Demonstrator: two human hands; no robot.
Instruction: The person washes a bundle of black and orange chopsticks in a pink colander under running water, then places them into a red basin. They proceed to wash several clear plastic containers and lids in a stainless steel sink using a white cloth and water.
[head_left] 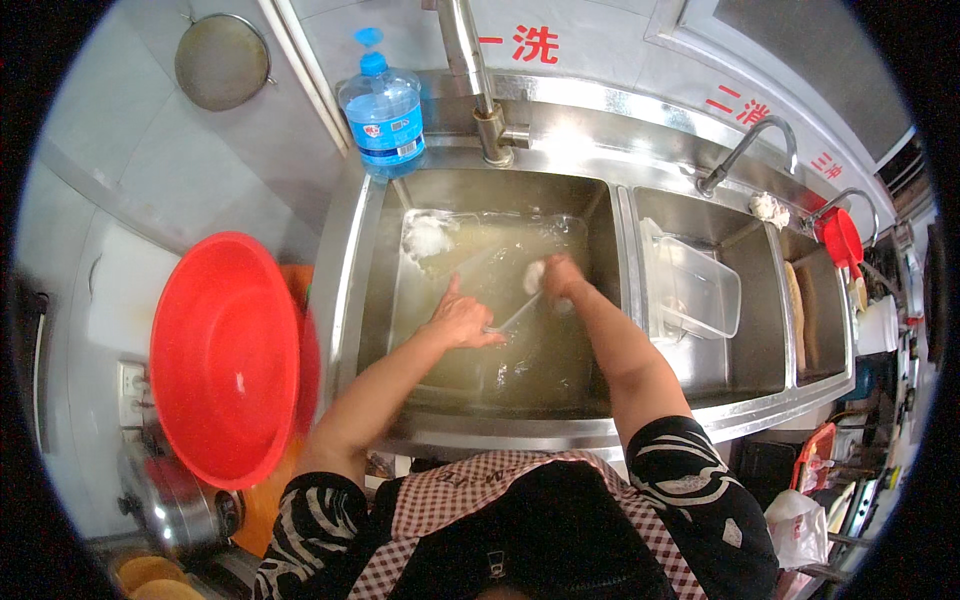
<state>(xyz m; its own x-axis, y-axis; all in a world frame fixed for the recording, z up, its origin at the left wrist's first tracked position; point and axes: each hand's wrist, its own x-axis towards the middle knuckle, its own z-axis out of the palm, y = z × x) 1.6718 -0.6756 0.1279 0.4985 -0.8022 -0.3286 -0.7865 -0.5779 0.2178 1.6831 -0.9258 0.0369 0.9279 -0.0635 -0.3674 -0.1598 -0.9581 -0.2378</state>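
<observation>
In the left sink basin (375, 300), cloudy water surrounds both hands. My left hand (462, 318) grips the edge of a clear plastic container (517, 315), its thumb stretched along one side; the container lies partly under the water, so its full shape is hidden. Closed around a whitish cloth or sponge (534, 278), my right hand (562, 278) is at the container's right side, slightly blurred. White foam (428, 236) floats in the basin's far left corner.
A blue pump bottle (384, 125) stands behind the basin, beside a tall faucet (492, 130). Another clear container (705, 285) sits in the middle basin. A large red tub (225, 360) leans at the left. A red ladle (842, 238) is at the far right.
</observation>
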